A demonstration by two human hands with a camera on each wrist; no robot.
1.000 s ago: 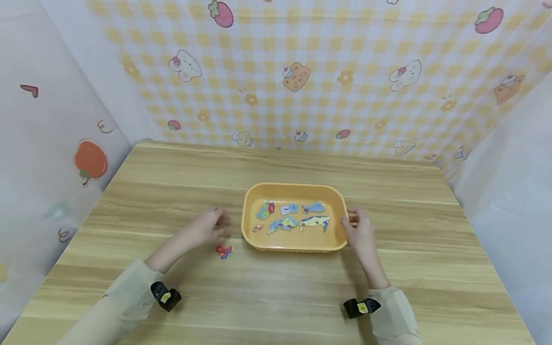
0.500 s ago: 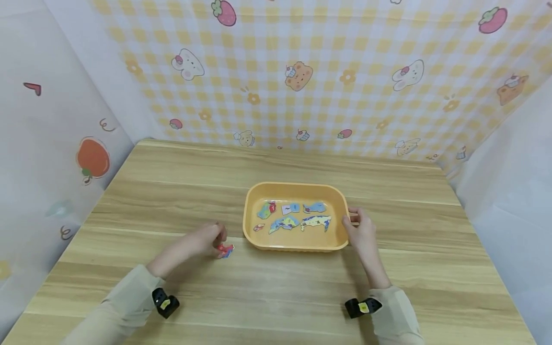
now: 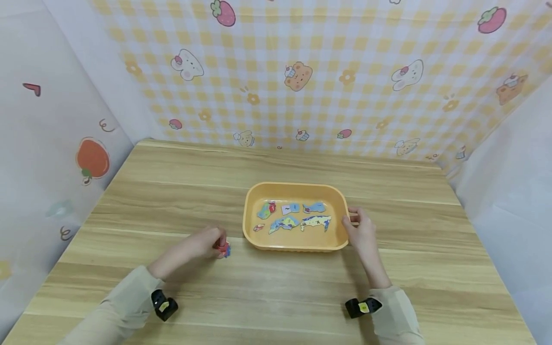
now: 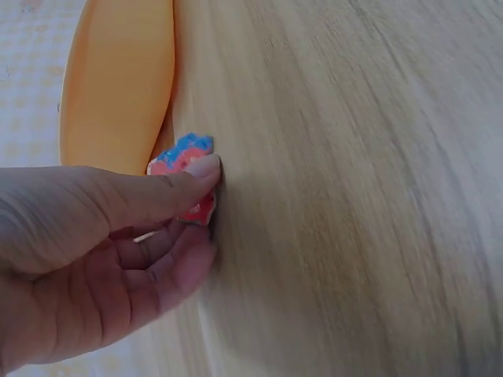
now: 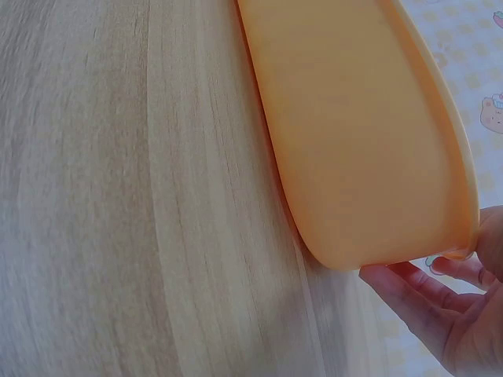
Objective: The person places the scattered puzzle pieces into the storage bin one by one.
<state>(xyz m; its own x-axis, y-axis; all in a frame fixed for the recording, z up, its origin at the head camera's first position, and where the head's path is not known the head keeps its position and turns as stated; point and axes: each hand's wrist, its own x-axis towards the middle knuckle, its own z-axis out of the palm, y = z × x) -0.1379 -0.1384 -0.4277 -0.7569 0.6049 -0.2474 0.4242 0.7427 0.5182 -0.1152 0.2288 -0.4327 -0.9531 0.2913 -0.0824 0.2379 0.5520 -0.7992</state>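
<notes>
My left hand (image 3: 206, 243) is at the table just left of the yellow tray, pinching a small flat red-and-blue cutout piece (image 4: 185, 163). In the left wrist view the thumb lies across the piece and the curled fingers are behind it, so part of it is hidden. At the tray's right end, my right hand (image 3: 361, 230) holds the yellow plastic tray (image 5: 369, 141), thumb at the rim and fingers against the outer wall. Inside the tray lie several flat colourful cutouts, among them a blue-and-yellow piece (image 3: 283, 224), a cream-and-blue piece (image 3: 316, 221) and a green-and-red piece (image 3: 266, 210).
The tray stands on a wood-grain table (image 3: 276, 297). Behind it hangs a yellow checked cloth (image 3: 258, 57) with cartoon prints, and pale sheets (image 3: 39, 143) close off both sides. A black camera (image 3: 164, 305) sits on each wrist.
My left hand has come down and closed its fingers on the red-and-blue cutout, which lay loose on the table one second ago. The right hand and the tray keep their places.
</notes>
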